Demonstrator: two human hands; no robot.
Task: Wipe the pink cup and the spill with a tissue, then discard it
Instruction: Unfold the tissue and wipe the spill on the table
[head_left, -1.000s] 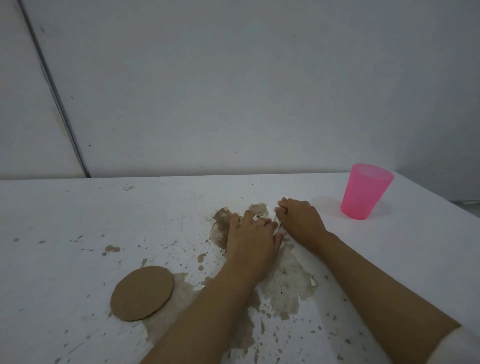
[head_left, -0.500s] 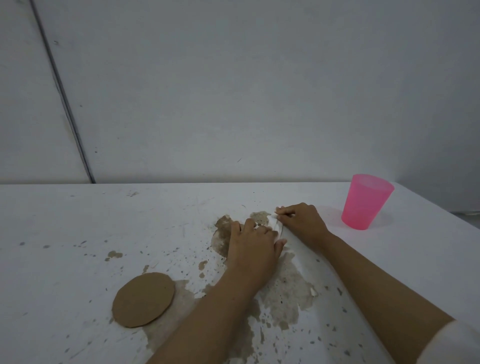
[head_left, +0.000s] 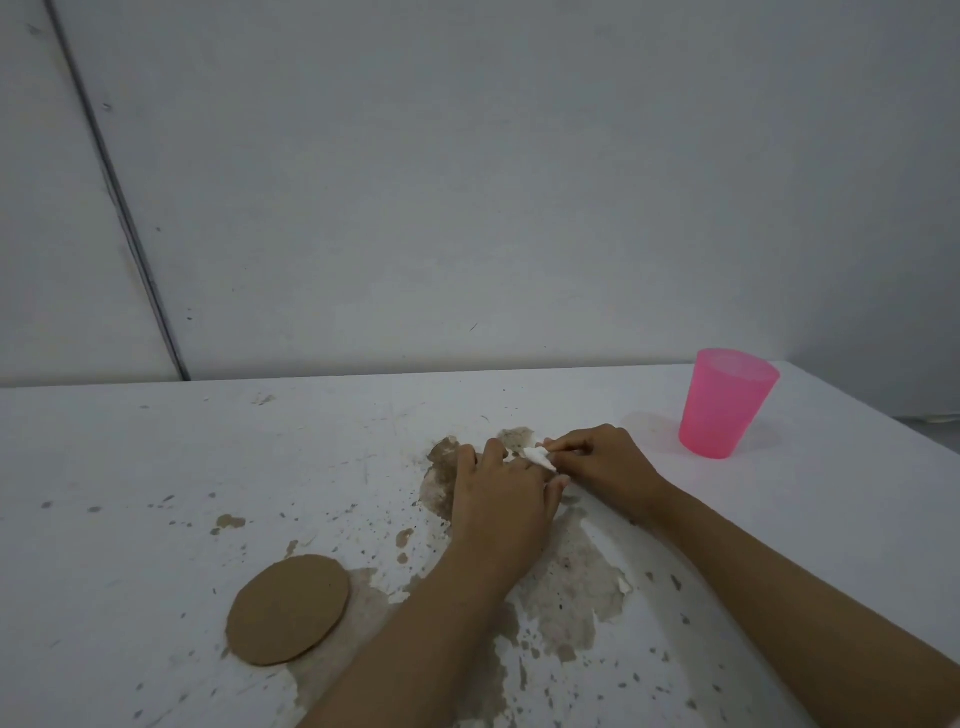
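A translucent pink cup (head_left: 727, 402) stands upright near the table's far right corner. In the middle of the table my right hand (head_left: 605, 462) pinches a small white tissue (head_left: 540, 458) between thumb and fingers. My left hand (head_left: 498, 501) lies palm down right beside it, fingers spread over the tabletop and touching the tissue's near edge. Most of the tissue is hidden under the two hands. No wet spill shows; only brown patches of worn table surface lie around the hands.
A round brown cardboard disc (head_left: 289, 609) lies flat at the front left. The white table (head_left: 156, 467) is chipped, with brown peeled patches (head_left: 571, 582) under my forearms. A grey wall stands close behind the table's far edge; the right edge runs just past the cup.
My right hand has lifted a corner of the tissue, so more white shows between the hands. The left hand stays pressed in place. The camera tipped slightly, shifting the scene down.
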